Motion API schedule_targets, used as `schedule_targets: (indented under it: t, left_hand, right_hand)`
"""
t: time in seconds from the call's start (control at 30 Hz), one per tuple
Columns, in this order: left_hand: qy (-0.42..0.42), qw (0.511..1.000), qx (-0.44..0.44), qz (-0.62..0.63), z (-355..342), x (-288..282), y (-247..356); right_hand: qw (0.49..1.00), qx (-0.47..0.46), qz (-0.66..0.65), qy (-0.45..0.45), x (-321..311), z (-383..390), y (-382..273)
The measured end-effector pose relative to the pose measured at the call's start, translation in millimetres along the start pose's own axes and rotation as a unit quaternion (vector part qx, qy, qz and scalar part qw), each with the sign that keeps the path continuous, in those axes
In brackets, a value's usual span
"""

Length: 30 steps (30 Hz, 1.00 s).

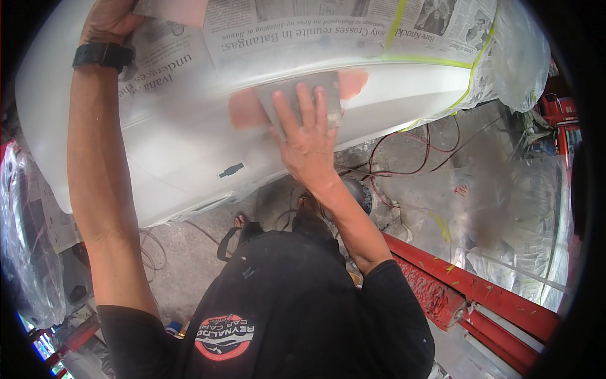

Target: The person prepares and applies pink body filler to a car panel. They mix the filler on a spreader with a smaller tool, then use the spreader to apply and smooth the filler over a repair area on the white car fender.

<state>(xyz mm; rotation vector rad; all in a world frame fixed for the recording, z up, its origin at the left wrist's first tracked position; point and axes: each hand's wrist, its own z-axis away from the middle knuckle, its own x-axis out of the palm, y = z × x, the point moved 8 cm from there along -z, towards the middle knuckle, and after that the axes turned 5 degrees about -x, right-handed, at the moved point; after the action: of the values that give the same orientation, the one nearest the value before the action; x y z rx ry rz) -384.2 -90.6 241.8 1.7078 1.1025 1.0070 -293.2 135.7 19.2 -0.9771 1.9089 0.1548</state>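
My right hand (309, 148) grips a thin grey filler spreader (278, 95), several fingers stretched flat over its face. The spreader lies against the curved white car body panel (404, 95), over a patch of pink body filler (247, 108) that shows on both sides of it. Up at the top left, my left hand (108, 22) is at the edge of a flat board smeared pink (180, 11), its thumb side against it. The frame's edge cuts off most of the left fingers and part of the board. A small dark slot (231, 170) is in the panel below the filler.
Newspaper (284, 38) held by yellow-green tape (429, 60) masks the panel's upper part. Clear plastic sheeting (521, 63) hangs at the right. Hoses (413, 170) loop over the concrete floor (202, 259). Red metal beams (480, 290) run along the lower right.
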Motion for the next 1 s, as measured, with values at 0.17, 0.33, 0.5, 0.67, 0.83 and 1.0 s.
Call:
schedule_targets:
  t: [0.17,0.33,0.5,0.67,0.83,1.0]
  left_hand:
    - [0.013,1.0,-0.001,-0.011,-1,-6,0]
    - [0.041,0.999,0.006,-0.016,1,-9,-1]
    - [0.046,0.998,0.002,-0.036,2,-14,-1]
    - [-0.003,1.0,0.002,-0.01,-1,-4,-1]
    - [0.006,1.0,0.001,-0.007,-1,-2,-2]
    - [0.043,0.999,0.004,-0.023,3,-4,-2]
  right_hand:
    - [1.0,-0.007,0.006,-0.002,1,-1,-1]
    - [1.0,-0.003,0.002,-0.004,9,0,2]
    - [1.0,-0.008,-0.009,0.006,9,0,0]
    - [0.999,-0.034,-0.008,0.018,6,9,-4]
    - [1.0,-0.023,0.0,-0.01,15,26,-4]
    - [0.998,-0.01,-0.005,-0.064,14,42,-7]
